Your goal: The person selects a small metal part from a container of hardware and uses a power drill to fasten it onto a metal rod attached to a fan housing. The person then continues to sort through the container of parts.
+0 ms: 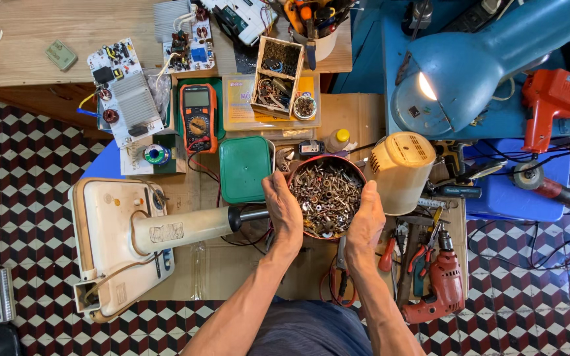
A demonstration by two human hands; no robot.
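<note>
A messy work table (348, 112) stands over a checkered floor (28, 158). In the middle, the left hand (284, 209) and right hand (367, 221) hold a red bowl (326, 196) full of screws, fingers curled on its rim. A green box (245, 169), a cream fan base (117, 240) and a cream motor cover (400, 171) crowd close beside it.
</note>
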